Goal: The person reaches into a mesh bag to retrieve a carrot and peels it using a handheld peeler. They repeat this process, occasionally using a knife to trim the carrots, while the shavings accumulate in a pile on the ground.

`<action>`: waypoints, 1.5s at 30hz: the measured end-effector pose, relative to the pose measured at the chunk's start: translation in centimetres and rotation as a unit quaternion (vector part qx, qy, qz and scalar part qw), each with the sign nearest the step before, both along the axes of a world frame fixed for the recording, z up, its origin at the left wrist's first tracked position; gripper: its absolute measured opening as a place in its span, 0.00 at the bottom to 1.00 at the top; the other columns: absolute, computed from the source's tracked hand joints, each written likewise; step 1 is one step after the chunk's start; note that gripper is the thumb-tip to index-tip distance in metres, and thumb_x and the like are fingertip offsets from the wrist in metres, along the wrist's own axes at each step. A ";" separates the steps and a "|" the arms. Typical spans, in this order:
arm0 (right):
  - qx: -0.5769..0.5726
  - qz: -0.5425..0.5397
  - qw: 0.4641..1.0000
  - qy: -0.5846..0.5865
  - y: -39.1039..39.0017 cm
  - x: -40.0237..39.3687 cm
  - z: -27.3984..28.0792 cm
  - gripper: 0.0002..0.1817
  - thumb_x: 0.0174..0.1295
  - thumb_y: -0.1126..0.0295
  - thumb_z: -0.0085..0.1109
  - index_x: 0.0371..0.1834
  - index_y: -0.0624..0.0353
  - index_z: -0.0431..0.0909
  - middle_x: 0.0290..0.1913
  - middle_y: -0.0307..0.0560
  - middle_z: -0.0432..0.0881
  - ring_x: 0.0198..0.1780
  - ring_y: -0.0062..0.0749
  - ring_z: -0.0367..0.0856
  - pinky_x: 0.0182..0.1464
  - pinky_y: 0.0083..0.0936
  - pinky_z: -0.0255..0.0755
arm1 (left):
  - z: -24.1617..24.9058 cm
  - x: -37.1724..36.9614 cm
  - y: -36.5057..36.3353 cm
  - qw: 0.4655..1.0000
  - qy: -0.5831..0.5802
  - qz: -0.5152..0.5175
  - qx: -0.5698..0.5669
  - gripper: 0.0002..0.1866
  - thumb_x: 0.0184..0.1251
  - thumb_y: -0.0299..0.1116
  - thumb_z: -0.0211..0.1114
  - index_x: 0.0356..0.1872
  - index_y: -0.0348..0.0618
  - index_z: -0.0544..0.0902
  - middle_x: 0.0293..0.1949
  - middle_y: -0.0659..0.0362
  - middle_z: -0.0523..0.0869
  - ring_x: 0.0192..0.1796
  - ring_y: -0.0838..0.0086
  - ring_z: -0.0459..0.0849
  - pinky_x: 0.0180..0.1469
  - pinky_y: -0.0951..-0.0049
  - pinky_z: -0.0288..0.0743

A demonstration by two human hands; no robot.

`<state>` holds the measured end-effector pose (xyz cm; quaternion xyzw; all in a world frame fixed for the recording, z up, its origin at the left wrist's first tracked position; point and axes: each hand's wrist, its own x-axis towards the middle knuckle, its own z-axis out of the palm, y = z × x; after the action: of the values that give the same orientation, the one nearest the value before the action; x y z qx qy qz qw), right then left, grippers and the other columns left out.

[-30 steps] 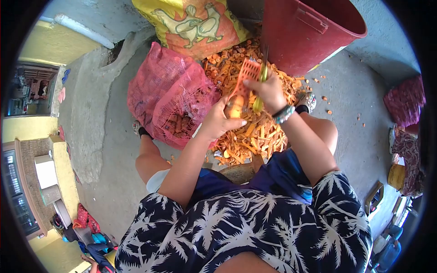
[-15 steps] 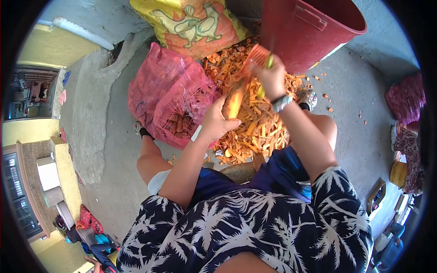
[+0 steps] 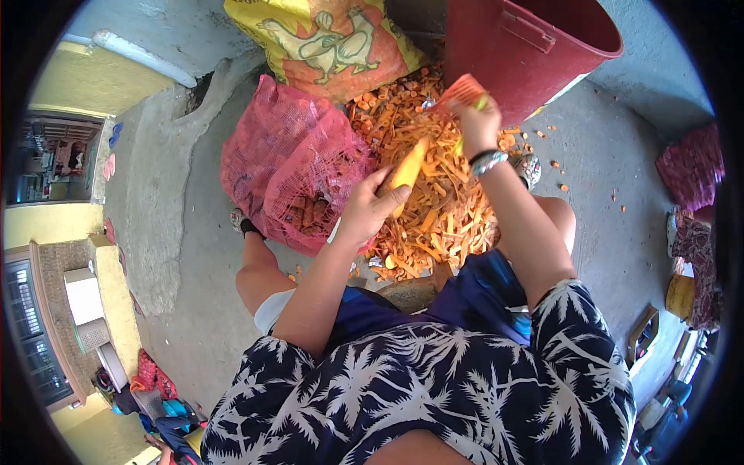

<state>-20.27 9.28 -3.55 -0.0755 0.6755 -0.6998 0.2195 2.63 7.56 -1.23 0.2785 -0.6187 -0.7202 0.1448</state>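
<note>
My left hand (image 3: 368, 205) is closed around the lower part of a bare orange carrot (image 3: 411, 170), which points up and to the right. To its right and higher up, my right hand (image 3: 478, 124) grips a peeler (image 3: 463, 91) with an orange-red slatted part and a yellow-green handle, slightly blurred. The peeler is apart from the carrot. Beneath both hands spreads a heap of orange peelings (image 3: 434, 232) and cut carrot ends. Left of the carrot lies a pink mesh sack (image 3: 291, 147), torn open, with unpeeled carrots (image 3: 311, 211) showing inside.
A yellow and orange sack (image 3: 325, 46) printed with birds stands behind the heap. Beside it is a tall red bin (image 3: 496, 62). Purple mesh sacks (image 3: 692, 172) sit by the right wall. Scattered carrot bits lie on the concrete floor (image 3: 601, 201).
My right hand has moved the peeler up and right, off the carrot. The carrot has turned in my left hand; its visible side now looks evenly orange, without the dark skin seen before.
</note>
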 end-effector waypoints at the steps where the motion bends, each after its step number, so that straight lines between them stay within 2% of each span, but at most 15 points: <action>1: -0.027 -0.044 0.997 0.061 -0.3 -3.4 -2.5 0.12 0.46 0.84 0.62 0.33 0.62 0.73 0.30 0.42 0.80 0.29 0.23 0.77 0.33 0.23 0.75 | 0.2 0.0 -0.1 1.000 0.003 0.000 -0.003 0.32 0.61 0.46 0.60 0.59 0.32 0.65 0.43 0.58 0.78 0.41 0.78 0.76 0.45 0.80 0.70; 5: -0.170 -0.030 0.983 -0.058 0.6 -4.3 -0.4 0.13 0.48 0.85 0.60 0.37 0.60 0.74 0.33 0.42 0.81 0.33 0.23 0.79 0.35 0.19 0.75 | 0.0 1.3 -1.2 0.949 0.051 0.119 0.288 0.20 0.68 0.45 0.51 0.50 0.39 0.72 0.40 0.56 0.78 0.41 0.71 0.78 0.46 0.70 0.74; 7: -0.013 0.045 0.997 -0.062 1.5 1.1 4.3 0.15 0.50 0.84 0.59 0.41 0.58 0.75 0.36 0.40 0.81 0.37 0.22 0.79 0.39 0.19 0.75 | 0.1 0.8 -1.5 0.910 0.053 0.182 0.368 0.18 0.70 0.43 0.46 0.50 0.40 0.72 0.40 0.57 0.79 0.41 0.71 0.79 0.46 0.69 0.74; 10: -0.087 0.193 0.971 -0.115 3.4 7.1 5.3 0.19 0.51 0.81 0.60 0.48 0.57 0.75 0.40 0.39 0.81 0.40 0.22 0.78 0.43 0.19 0.74 | -1.5 0.0 -1.8 0.881 0.099 0.227 0.402 0.19 0.71 0.43 0.41 0.50 0.41 0.72 0.39 0.58 0.80 0.40 0.72 0.79 0.46 0.69 0.74; 13: -0.142 0.247 0.953 -0.106 3.2 8.1 3.2 0.22 0.50 0.80 0.62 0.51 0.57 0.75 0.41 0.40 0.81 0.41 0.23 0.79 0.46 0.20 0.74 | -0.7 -2.0 -0.9 0.889 0.104 0.254 0.365 0.20 0.72 0.43 0.38 0.52 0.41 0.71 0.38 0.59 0.79 0.37 0.73 0.79 0.42 0.72 0.75; 16: 0.004 0.173 0.985 0.001 0.7 4.6 2.7 0.11 0.49 0.80 0.64 0.36 0.59 0.78 0.35 0.40 0.82 0.34 0.21 0.79 0.37 0.17 0.74 | 0.1 -1.5 -0.5 0.923 0.079 0.197 0.320 0.21 0.73 0.42 0.36 0.54 0.40 0.70 0.38 0.57 0.80 0.33 0.76 0.79 0.33 0.78 0.75; 18: -0.087 0.012 0.994 0.071 -0.9 -0.7 0.7 0.09 0.49 0.83 0.62 0.33 0.59 0.77 0.33 0.40 0.82 0.31 0.20 0.78 0.34 0.16 0.73 | 0.3 -0.9 -0.3 0.935 0.074 0.153 0.310 0.23 0.73 0.43 0.35 0.57 0.38 0.67 0.40 0.54 0.80 0.34 0.73 0.80 0.33 0.76 0.76; 19: -0.133 -0.024 0.989 0.062 -1.1 -2.9 -0.1 0.08 0.51 0.81 0.61 0.32 0.57 0.75 0.28 0.36 0.80 0.20 0.14 0.70 0.20 0.13 0.66 | 0.6 -0.8 -0.4 0.936 0.072 0.156 0.307 0.23 0.73 0.43 0.35 0.57 0.38 0.67 0.40 0.54 0.80 0.34 0.73 0.80 0.33 0.76 0.76; 21: -0.187 -0.029 0.981 -0.042 -0.4 -3.7 0.6 0.08 0.51 0.79 0.62 0.33 0.57 0.74 0.26 0.36 0.79 0.18 0.13 0.70 0.17 0.12 0.61 | 1.4 -0.2 -0.3 0.922 0.095 0.161 0.339 0.23 0.73 0.44 0.35 0.58 0.38 0.65 0.40 0.52 0.79 0.36 0.69 0.80 0.36 0.71 0.76; 29: -0.072 0.279 0.956 -0.064 3.7 7.0 4.7 0.24 0.53 0.74 0.62 0.54 0.58 0.69 0.37 0.41 0.80 0.29 0.18 0.77 0.24 0.13 0.71 | 0.4 -1.5 -1.9 0.911 0.118 0.247 0.308 0.33 0.70 0.56 0.31 0.56 0.37 0.67 0.48 0.52 0.77 0.47 0.70 0.77 0.50 0.70 0.72; 33: -0.059 0.283 0.953 0.093 1.8 6.3 3.7 0.21 0.54 0.75 0.60 0.52 0.58 0.69 0.39 0.41 0.79 0.33 0.20 0.77 0.28 0.14 0.73 | 0.0 -2.2 -1.1 0.962 0.043 0.241 0.121 0.38 0.68 0.61 0.25 0.58 0.37 0.67 0.44 0.54 0.78 0.43 0.73 0.78 0.48 0.73 0.73; 34: -0.069 0.220 0.970 0.082 0.9 5.5 3.5 0.18 0.55 0.76 0.60 0.49 0.59 0.69 0.39 0.42 0.79 0.35 0.21 0.77 0.30 0.15 0.74 | 0.6 -1.8 -1.5 0.965 0.013 0.212 0.156 0.38 0.67 0.61 0.25 0.58 0.37 0.67 0.39 0.54 0.80 0.35 0.73 0.80 0.39 0.73 0.76; 38: -0.114 0.023 0.990 0.076 -1.1 0.4 2.7 0.11 0.56 0.77 0.59 0.40 0.60 0.68 0.36 0.42 0.79 0.33 0.21 0.77 0.28 0.16 0.73 | 0.9 -1.0 -1.4 0.958 0.119 0.111 0.238 0.35 0.67 0.61 0.33 0.52 0.36 0.71 0.36 0.53 0.79 0.32 0.66 0.81 0.36 0.69 0.77; 43: -0.131 0.161 0.978 -0.020 1.2 2.1 3.5 0.19 0.49 0.80 0.63 0.44 0.57 0.67 0.34 0.39 0.78 0.28 0.20 0.78 0.25 0.14 0.73 | 1.2 -1.3 -1.9 0.902 0.111 0.203 0.364 0.23 0.67 0.50 0.48 0.48 0.39 0.73 0.37 0.53 0.80 0.38 0.64 0.82 0.39 0.69 0.77; 45: -0.107 0.250 0.962 0.024 2.8 5.8 4.7 0.27 0.46 0.83 0.63 0.51 0.58 0.67 0.39 0.41 0.79 0.40 0.22 0.78 0.40 0.19 0.76 | -0.8 -1.1 -2.5 0.926 0.082 0.167 0.329 0.21 0.67 0.48 0.49 0.47 0.40 0.73 0.36 0.55 0.80 0.37 0.67 0.82 0.38 0.70 0.77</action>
<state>-14.49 12.08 1.20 -0.2817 0.5613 -0.6887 0.3623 1.49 5.02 -2.07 0.3494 -0.2774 -0.8692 0.2135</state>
